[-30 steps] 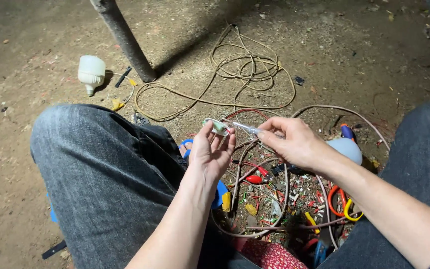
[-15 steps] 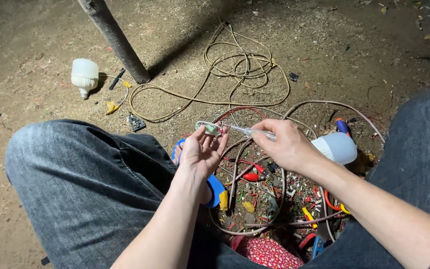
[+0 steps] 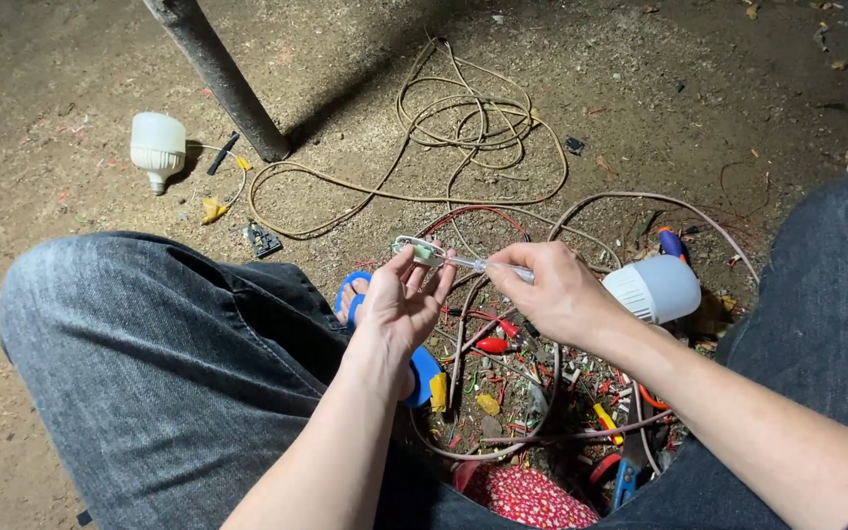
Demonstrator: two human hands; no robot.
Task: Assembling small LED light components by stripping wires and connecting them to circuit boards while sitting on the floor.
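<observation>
My left hand holds a small white and green electrical part at its fingertips, palm up, over my lap. My right hand grips a slim clear-handled screwdriver whose tip meets that part. Just right of my right hand a white bulb lies on the ground. Red and grey wires run below both hands.
A tan coiled cable lies on the dirt beyond the hands. A second white bulb sits far left near a dark pole. Small tools, wire scraps and a red patterned cloth lie between my jeans-clad knees. A blue sandal shows under my left wrist.
The view has shifted slightly; both hands stay together on the small part, with the screwdriver still against it. Nothing was let go.
</observation>
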